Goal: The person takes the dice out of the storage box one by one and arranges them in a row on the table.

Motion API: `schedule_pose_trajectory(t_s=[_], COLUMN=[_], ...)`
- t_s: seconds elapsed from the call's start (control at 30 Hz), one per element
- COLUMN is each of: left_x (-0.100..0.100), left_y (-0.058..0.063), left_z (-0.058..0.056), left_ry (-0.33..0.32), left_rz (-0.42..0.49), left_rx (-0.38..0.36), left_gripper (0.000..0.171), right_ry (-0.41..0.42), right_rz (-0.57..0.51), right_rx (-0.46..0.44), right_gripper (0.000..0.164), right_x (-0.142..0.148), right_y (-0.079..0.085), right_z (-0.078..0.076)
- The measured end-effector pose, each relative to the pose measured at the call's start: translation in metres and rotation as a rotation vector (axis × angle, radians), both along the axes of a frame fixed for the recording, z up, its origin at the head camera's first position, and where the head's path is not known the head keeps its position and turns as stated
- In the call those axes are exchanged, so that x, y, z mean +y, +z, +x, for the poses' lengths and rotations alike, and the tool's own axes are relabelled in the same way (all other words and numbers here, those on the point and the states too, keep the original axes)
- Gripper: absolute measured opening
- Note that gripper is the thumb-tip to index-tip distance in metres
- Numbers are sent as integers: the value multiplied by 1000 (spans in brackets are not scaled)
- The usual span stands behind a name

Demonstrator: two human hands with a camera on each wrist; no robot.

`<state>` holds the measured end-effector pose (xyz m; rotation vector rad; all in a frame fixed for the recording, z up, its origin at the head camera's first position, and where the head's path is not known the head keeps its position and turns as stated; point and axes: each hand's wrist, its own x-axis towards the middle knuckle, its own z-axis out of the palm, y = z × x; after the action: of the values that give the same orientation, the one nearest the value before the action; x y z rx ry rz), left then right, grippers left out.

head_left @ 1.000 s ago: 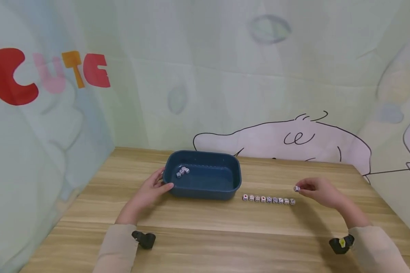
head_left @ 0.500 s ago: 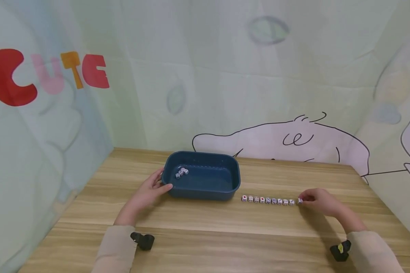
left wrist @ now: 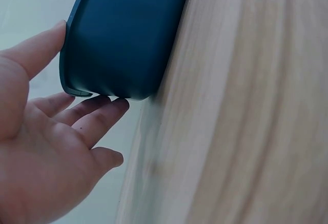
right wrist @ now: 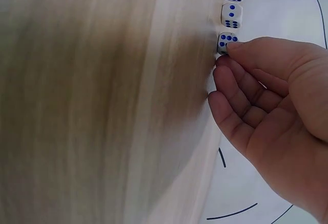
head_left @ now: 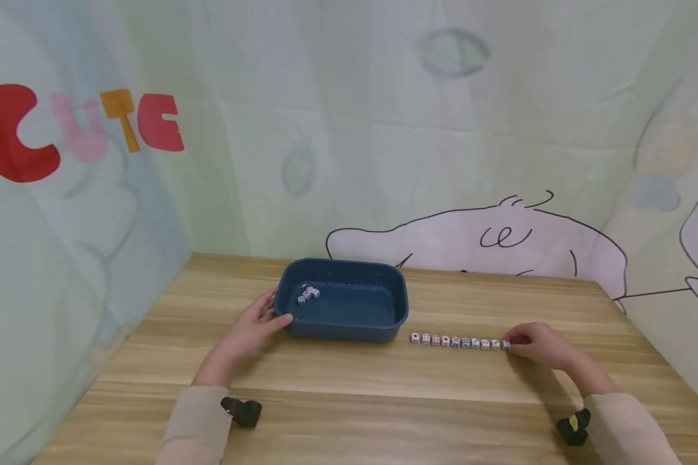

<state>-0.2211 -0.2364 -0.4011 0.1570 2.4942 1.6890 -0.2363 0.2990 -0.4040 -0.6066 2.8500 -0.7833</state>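
Note:
My right hand [head_left: 539, 345] pinches a white die [right wrist: 226, 42] between thumb and fingers, at the right end of a straight row of dice [head_left: 455, 341] on the table. Blue pips show on top of the pinched die, and in the right wrist view a die with two blue pips [right wrist: 232, 13] sits just beyond it. At the left, my left hand [head_left: 256, 328] holds the left end of a dark blue plastic basin [head_left: 343, 330], thumb on its front rim and fingertips against the end wall. Several dice [head_left: 308, 294] lie clustered inside the basin's left part.
The wood-grain table [head_left: 349, 407] runs back to a printed cloth backdrop [head_left: 349, 161] with cartoon drawings and coloured letters. The row of dice starts just right of the basin. A small black device [head_left: 242, 411] is worn at each wrist.
My right hand has lowered a die from above the table to the row's right end, then slid it left against the row. The left hand has kept its hold on the basin.

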Motion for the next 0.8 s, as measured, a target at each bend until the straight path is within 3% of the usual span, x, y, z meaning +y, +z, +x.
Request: schedule_pose_trajectory(t_s=[0.37,0.53,0.8], left_x=[-1,-3,0], left_y=[1,1,0], left_z=[0,1,0], left_ry=[-1,1,-3], left_rz=[3,-5,-2], left_rx=[1,4,39], left_gripper=[76,78,76], right_ry=[-2,-6,4], right_rz=[49,57,-55], right_rx=[27,55,74], right_gripper=[16,25,31], right_x=[-2,-16,-59], right_y=[8,35,80], right_z=[-3,-11,-30])
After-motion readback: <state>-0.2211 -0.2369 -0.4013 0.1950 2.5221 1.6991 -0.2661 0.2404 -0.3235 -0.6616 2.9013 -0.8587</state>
